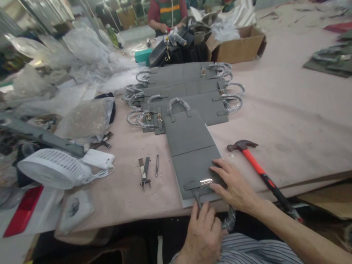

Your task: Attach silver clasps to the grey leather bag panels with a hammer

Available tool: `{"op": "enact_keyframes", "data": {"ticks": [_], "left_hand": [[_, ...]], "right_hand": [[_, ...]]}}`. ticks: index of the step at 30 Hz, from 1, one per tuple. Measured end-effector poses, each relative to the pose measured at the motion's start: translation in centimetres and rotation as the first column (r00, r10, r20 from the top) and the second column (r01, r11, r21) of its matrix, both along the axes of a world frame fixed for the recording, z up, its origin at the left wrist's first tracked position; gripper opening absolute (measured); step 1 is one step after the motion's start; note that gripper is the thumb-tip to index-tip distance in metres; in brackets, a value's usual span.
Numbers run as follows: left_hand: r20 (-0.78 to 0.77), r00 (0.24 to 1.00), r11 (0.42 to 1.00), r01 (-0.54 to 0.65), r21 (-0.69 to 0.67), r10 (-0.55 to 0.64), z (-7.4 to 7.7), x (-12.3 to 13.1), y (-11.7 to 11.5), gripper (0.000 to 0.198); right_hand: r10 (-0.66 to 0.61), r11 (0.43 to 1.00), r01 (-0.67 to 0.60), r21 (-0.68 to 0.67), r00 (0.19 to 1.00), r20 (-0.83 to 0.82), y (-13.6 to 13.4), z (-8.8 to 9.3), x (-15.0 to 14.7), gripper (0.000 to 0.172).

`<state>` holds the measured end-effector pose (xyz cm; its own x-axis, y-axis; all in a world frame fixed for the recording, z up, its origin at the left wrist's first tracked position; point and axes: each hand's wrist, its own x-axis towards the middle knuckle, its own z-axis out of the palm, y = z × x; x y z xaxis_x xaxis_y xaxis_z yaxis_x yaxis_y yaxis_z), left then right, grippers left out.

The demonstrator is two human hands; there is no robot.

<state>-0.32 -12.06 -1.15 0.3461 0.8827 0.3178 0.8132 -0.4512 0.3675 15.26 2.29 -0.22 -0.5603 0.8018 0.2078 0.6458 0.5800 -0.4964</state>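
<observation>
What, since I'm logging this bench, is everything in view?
Worked bag piece: one, grey, table's near edge
Other bag pieces: several, grey, beyond it and far right
Hammer: one, red and black, right of worked piece
Pliers-like tool: one, dark, left of worked piece
Thin rod: one, dark, beside that tool
Fan: one, white, left
Small device: one, white, beside fan
Flat object: one, red, near fan
Tabletop carton: one, brown, far side
Small box: one, teal, far side
Dark goods: several, black, beside small box
Plastic wrapping: uncounted, clear, left
Table: one, pinkish, centre
Workers: two, green aprons, far side
Background: too blurred
Striped garment: one, blue-white, bottom centre
Left hand: one, bare, at near strap
Right hand: one, bare, on worked piece
</observation>
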Motion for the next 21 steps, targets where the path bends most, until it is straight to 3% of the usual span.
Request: {"op": "enact_keyframes", "data": {"ticks": [4,9,12,16,18,19,21], "left_hand": [[-0.027,1.000,1.000,0.005,-0.030,-0.006,0.1,0.2,-0.4,0.020],[-0.020,1.000,1.000,-0.002,-0.023,0.002,0.1,-0.4,-0.4,0.015],[0.001,1.000,1.000,0.014,-0.007,-0.014,1.0,-0.7,-0.3,0.016],[0.142,0.990,0.993,-0.004,0.116,-0.013,2.6,-2.1,0.8,0.017],[0.169,0.980,0.979,-0.133,0.155,0.106,3.2,-4.2,2.1,0.017],[0.165,0.961,0.958,-0.247,0.146,0.223,3.4,-5.7,3.0,0.018],[0.111,0.843,0.842,-0.535,0.070,0.527,4.0,-9.4,5.1,0.021]], "right_hand": [[0.048,0.999,-0.049,0.013,0.998,0.040,-1.6,0.0,0.3,0.040],[0.054,0.998,-0.056,0.042,0.998,0.041,-1.7,0.0,0.0,0.033],[0.060,0.995,-0.063,0.081,0.998,0.032,-1.4,-0.4,0.1,0.031],[0.073,0.982,-0.068,0.176,0.997,-0.020,-0.9,-1.9,0.4,0.030],[0.083,0.974,-0.071,0.213,0.995,-0.048,-0.5,-2.7,0.5,0.030],[0.088,0.971,-0.073,0.226,0.994,-0.057,-0.3,-3.0,0.5,0.031],[0.086,0.969,-0.066,0.239,0.994,-0.073,-0.1,-3.3,0.5,0.032]]}}
